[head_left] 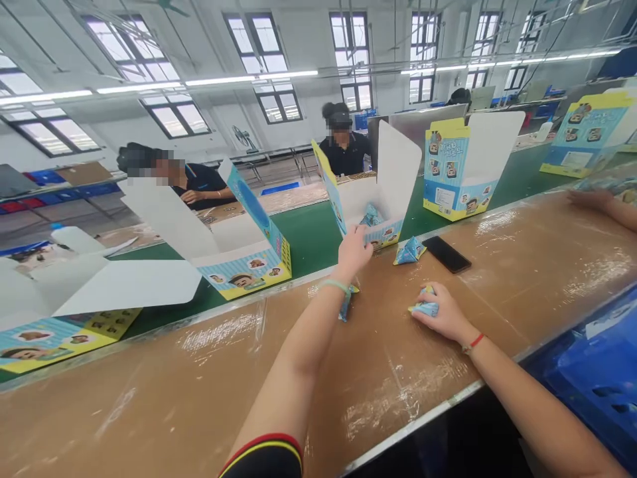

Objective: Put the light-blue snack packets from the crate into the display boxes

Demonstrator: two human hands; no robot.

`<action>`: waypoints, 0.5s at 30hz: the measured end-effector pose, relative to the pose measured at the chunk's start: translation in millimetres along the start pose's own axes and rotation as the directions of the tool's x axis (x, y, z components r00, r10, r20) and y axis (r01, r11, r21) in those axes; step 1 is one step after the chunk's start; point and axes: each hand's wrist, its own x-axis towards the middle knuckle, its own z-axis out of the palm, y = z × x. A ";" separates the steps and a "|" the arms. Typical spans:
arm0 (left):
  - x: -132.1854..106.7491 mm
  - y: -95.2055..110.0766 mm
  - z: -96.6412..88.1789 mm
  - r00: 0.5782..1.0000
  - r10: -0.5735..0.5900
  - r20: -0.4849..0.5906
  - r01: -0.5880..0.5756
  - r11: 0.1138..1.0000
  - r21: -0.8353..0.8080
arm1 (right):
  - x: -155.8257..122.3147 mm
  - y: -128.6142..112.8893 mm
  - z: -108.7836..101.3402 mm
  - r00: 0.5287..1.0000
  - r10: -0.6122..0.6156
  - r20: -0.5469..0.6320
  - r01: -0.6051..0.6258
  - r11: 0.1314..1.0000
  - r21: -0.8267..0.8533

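My left hand (354, 252) reaches to the middle open carton (392, 232), its fingers curled over the front wall. Inside that carton lies a blue packet (371, 216). My right hand (445, 313) rests low over the table with its fingers closed round a small blue and yellow pyramid-shaped packet (426, 307). Another such packet (409, 251) sits on the table right of the carton. One more packet (345, 307) is partly hidden beside my left forearm.
A black phone (448, 255) lies on the brown table (199, 398). Along the green belt (311, 229) stand more open cartons, one at left (249, 273) and one at right (450, 176). Blue crates (597, 372) are at lower right. A co-worker's hand (592, 199) is at far right; people sit opposite.
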 end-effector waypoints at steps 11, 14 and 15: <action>-68.4 -4.7 31.6 0.990 0.080 -0.113 -0.091 0.992 -0.093 | -0.8 7.4 -4.9 0.999 0.018 -0.031 -0.017 1.000 0.023; -76.1 -6.6 40.3 0.983 0.104 -0.150 -0.123 0.984 -0.125 | -0.4 9.7 -8.0 0.999 0.031 -0.029 -0.030 0.999 0.034; -77.5 -6.9 42.3 0.980 0.107 -0.166 -0.130 0.983 -0.132 | -0.4 10.5 -9.3 0.999 0.033 -0.027 -0.032 0.999 0.038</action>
